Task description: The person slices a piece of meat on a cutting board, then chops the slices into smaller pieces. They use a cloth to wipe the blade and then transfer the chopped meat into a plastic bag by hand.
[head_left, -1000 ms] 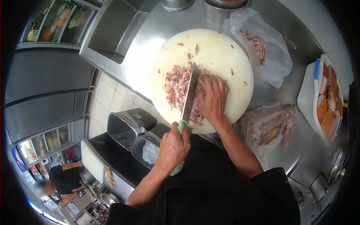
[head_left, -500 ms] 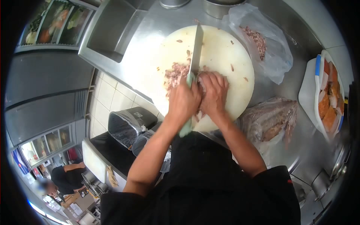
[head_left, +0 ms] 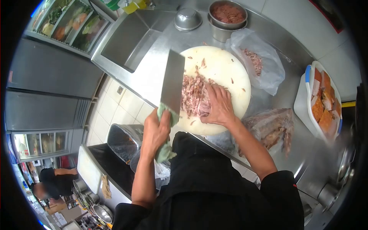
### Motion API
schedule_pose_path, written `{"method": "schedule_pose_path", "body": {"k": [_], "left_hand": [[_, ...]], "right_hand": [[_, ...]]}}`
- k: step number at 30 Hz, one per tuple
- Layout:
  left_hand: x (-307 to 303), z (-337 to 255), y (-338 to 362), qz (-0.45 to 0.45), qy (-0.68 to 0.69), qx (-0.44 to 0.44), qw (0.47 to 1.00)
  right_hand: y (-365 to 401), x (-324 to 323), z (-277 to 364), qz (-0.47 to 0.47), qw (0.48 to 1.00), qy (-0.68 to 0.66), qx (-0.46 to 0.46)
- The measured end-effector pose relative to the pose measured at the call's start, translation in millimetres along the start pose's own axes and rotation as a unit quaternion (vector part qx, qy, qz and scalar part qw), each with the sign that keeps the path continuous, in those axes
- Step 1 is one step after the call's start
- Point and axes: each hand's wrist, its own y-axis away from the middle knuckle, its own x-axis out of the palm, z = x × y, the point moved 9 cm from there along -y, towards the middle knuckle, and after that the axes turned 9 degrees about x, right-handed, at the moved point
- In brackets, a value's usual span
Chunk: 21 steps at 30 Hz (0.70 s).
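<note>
My left hand (head_left: 155, 132) is wrapped round the handle of a cleaver (head_left: 172, 78), with a green cloth (head_left: 166, 151) around the grip. The broad blade is turned to the side at the left edge of a round white chopping board (head_left: 226, 59). Chopped pink meat (head_left: 190, 92) lies in a heap on the board, right of the blade. My right hand (head_left: 219, 104) presses down on the right side of this meat, gripping a larger piece under its fingers and thumb. Part of the meat is hidden by that hand.
A plastic bag (head_left: 268, 73) holding chopped meat lies behind the board. Wrapped meat (head_left: 274, 130) sits to the right, near a white tub (head_left: 303, 103) of browned pieces. Metal bowls (head_left: 188, 19) and a sink (head_left: 128, 42) are at the back. A person (head_left: 57, 184) stands far left.
My left hand has carried the cleaver left, off the meat, and its blade now shows its flat side. My right hand has shifted slightly down and right on the meat. The camera view has tilted.
</note>
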Motion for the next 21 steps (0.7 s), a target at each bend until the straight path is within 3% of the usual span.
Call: {"method": "schedule_pose_path", "body": {"k": [1, 4, 13, 16, 19, 20, 21], "left_hand": [[-3.2, 8.2, 11.8, 0.005, 0.008, -0.036, 0.999], [-6.9, 34.5, 30.2, 0.001, -0.025, 0.034, 0.999], [5.6, 44.3, 51.1, 0.056, -0.105, 0.106, 0.987], [13.3, 60.2, 51.2, 0.08, -0.142, 0.113, 0.98], [19.0, 68.5, 52.9, 0.107, -0.134, 0.11, 0.979], [20.0, 70.2, 53.6, 0.116, -0.134, 0.108, 0.978], [20.1, 69.8, 53.9, 0.12, -0.119, 0.108, 0.98]], "right_hand": [[0.9, 1.2, -0.9, 0.007, 1.0, -0.005, 0.013], [10.8, 2.5, 0.5, -0.028, 0.999, -0.031, 0.026], [27.1, 7.2, 5.1, -0.115, 0.992, -0.018, 0.049], [25.6, 1.5, -11.0, -0.218, 0.966, -0.071, 0.12], [21.2, 7.3, -12.2, -0.222, 0.955, -0.069, 0.183], [21.8, 10.1, -9.0, -0.288, 0.945, -0.042, 0.149], [20.5, 11.6, -8.8, -0.285, 0.945, -0.04, 0.156]]}}
